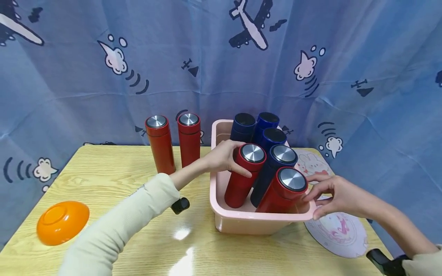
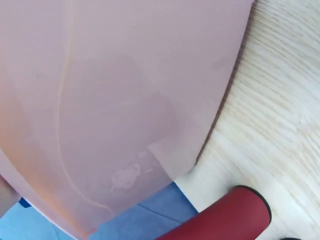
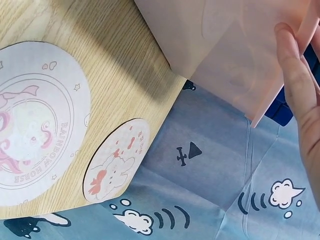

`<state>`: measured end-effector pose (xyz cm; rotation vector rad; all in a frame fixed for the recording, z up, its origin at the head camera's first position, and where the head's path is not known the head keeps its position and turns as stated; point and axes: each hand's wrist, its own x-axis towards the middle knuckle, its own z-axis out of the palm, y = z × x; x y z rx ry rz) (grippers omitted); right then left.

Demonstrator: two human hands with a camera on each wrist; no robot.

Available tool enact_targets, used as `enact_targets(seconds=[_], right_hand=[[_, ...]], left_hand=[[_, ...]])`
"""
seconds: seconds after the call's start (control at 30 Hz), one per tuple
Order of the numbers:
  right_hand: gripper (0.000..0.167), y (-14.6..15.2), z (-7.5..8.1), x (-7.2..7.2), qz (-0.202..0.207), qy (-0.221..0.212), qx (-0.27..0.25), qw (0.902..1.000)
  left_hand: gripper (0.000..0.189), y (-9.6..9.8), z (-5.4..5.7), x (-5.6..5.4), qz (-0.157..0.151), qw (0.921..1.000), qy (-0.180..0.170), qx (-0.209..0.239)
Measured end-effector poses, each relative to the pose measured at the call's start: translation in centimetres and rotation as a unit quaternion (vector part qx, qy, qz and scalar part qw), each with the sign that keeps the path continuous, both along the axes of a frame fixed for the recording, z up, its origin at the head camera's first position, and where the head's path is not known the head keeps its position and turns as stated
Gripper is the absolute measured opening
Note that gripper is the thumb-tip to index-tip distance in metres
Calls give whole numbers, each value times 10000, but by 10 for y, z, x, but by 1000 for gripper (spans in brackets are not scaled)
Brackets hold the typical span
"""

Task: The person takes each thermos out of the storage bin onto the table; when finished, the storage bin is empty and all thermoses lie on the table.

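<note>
My left hand (image 1: 226, 156) grips a red thermos (image 1: 244, 174) near its silver lid, inside a pink plastic bin (image 1: 248, 217). At the bin's right front corner, my right hand (image 1: 336, 195) pinches the rim between thumb and fingers. Another red thermos (image 1: 284, 189) leans in the bin close to that hand. Several blue thermoses, among them a silver-lidded one (image 1: 284, 154) and a dark-lidded one (image 1: 244, 123), stand behind and between the red ones. In the left wrist view the bin's outer wall (image 2: 130, 100) fills most of the picture. My right thumb (image 3: 295, 70) presses the rim in the right wrist view.
Two red thermoses, one at the left (image 1: 160, 147) and one nearer the bin (image 1: 189, 142), stand on the wooden table (image 1: 145, 245). An overturned orange bowl (image 1: 63, 223) lies at left. Right of the bin are a round unicorn mat (image 1: 340, 234) and a rabbit mat (image 1: 310, 165). A blue curtain (image 1: 165, 57) hangs behind.
</note>
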<state>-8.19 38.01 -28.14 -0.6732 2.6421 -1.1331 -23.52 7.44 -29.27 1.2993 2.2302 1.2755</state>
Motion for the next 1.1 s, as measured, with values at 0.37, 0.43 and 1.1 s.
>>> enact_targets(seconds=[0.37,0.43,1.1], right_hand=[[25,2,-1,-1,-116,-67,118,9998],[25,2,-2,-1,-147,-109,118,9998],[27,1,-4,-2,-105,-127,83,9998]], left_hand=[[62,-22,41,1,240,9973,-347,595],[60,-27,50,2,288,9957,-484,731],[56,-70,123,8,547,9887,-490,1310]])
